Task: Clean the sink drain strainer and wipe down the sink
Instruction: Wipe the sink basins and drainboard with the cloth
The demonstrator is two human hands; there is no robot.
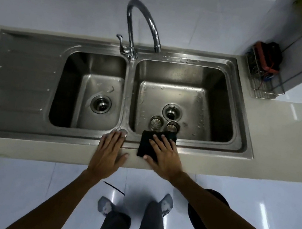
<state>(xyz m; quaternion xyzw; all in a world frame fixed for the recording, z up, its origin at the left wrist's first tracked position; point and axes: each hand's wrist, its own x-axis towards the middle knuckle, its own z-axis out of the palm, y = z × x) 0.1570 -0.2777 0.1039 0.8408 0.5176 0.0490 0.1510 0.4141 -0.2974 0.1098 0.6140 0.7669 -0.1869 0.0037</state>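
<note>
**Wiping the front rim, strainers out of the drains**

Double-bowl stainless sink (225,149) set in a pale counter, with a ribbed draining board (20,79) at the left and a gooseneck faucet (140,20) behind the divider, spout over the right bowl. Drops of water on the right bowl floor and on the back ledge. Both drain openings uncovered: left drain (100,104), right drain (172,112). Two small metal strainer baskets lying on the right bowl floor, just in front of the right drain and close together: left strainer (155,122), right strainer (172,126), the second partly behind the cloth's far edge. At the far right of the counter, a wire rack (261,80) holding dark and red items.

Right hand (164,153) flat and spread, pressing a black cloth (145,143) on the front rim, not closed around it. Left hand (110,149) also flat and open, holding nothing, fingertips at a small round cap (123,131) on the rim beside the divider.

Step in hand, as judged: wiping down the sink, at the front rim. Next move probably needs firm sliding pressure along the rim, then down into the bowls. Impossible to tell whether the strainers are already clean; putting them back in the drains is not yet done.
</note>
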